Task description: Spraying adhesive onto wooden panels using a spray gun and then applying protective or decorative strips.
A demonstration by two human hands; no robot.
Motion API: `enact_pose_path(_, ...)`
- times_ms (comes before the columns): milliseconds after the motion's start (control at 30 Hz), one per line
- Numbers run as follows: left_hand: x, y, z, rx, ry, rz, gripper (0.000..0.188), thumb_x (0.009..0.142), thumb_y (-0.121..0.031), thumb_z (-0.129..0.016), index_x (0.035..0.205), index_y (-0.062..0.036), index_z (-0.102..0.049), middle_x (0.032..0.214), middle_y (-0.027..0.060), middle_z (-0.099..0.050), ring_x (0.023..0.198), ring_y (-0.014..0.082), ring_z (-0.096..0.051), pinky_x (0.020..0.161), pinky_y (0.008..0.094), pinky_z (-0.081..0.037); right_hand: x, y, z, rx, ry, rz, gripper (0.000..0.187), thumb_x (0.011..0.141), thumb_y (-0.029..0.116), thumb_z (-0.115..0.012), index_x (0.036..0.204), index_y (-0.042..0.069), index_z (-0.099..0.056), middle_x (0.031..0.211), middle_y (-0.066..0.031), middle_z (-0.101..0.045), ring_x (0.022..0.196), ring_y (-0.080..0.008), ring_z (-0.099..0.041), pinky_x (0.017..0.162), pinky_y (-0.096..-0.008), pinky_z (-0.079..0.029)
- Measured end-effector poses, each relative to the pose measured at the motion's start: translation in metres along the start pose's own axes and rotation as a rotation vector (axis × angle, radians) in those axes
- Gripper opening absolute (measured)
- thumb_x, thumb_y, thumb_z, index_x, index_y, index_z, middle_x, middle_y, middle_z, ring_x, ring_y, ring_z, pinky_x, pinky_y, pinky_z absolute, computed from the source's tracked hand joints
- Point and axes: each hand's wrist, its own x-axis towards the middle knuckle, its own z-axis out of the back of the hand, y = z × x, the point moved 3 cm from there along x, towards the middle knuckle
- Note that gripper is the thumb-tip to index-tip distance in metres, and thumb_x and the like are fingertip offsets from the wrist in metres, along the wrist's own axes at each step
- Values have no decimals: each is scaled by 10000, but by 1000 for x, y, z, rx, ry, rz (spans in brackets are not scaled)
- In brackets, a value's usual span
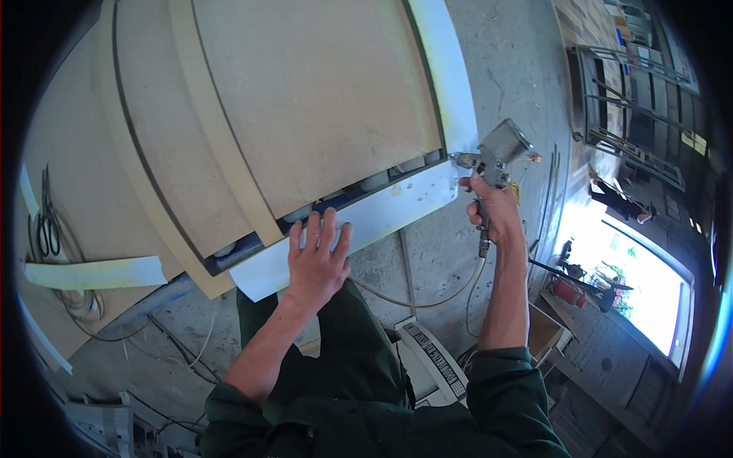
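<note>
Scissors point(48, 229): far left, dark handles, near a coiled cord point(98, 305) | floor point(519, 72): grey, stained | white panel point(416, 355): low centre, black lettering | wooden box point(547, 333): lower right | red object point(568, 293): kind unclear, near bright doorway point(653, 286) | person point(620, 202): dark clothes, by doorway | metal rack point(641, 156): upper right

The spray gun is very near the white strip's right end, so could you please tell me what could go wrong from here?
The spray gun in the right hand has its nozzle by the right end of the white strip, so it might knock or scratch it. The left hand is on or just over that strip, so pressing could smudge or shift it. The hose loops below the gun, so it may snag.
</note>
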Motion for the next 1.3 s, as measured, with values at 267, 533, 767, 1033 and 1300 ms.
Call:
enact_pose_path(267,5,-39,-7,244,53,95,706,813,-443,-745,1371,-33,-602,1459,155,-493,1360,350,-443,1093,613,-268,-2,4,3,-7,-15,9,331,1028,273,-673,1200,-4,-618,1089,-140,-717,500,-115,-551,372,-246,-386)
enact_pose_path(533,14,-55,1,279,125,202,740,857,-455,-727,1451,-60,-529,1392,204,-478,1270,404,-444,1005,621,-406,-2,-7,0,70,-2,11,313,1027,267,-678,1208,19,-617,1078,-134,-726,503,-118,-561,374,-250,-396)
enact_pose_path(767,17,-63,-7,238,25,294,711,827,-385,-776,1416,-66,-541,1376,203,-492,1273,425,-449,990,627,-419,-16,-30,2,264,4,88,304,1028,242,-676,1234,27,-615,1082,-123,-726,500,-128,-543,383,-262,-397)
enact_pose_path(1033,17,-65,-24,300,-38,279,670,837,-416,-766,1397,-106,-566,1368,202,-540,1269,446,-489,990,660,-406,-112,-73,33,371,-131,260,285,1020,266,-666,1054,-15,-697,808,-74,-670,435,-130,-508,386,-280,-335)
enact_pose_path(1300,20,-84,-34,339,-122,304,717,867,-505,-735,1445,-125,-547,1361,267,-516,1251,498,-454,947,667,-386,-204,-119,102,605,-203,311,265,1037,244,-627,1079,-18,-649,949,-111,-694,423,-146,-515,378,-294,-361)
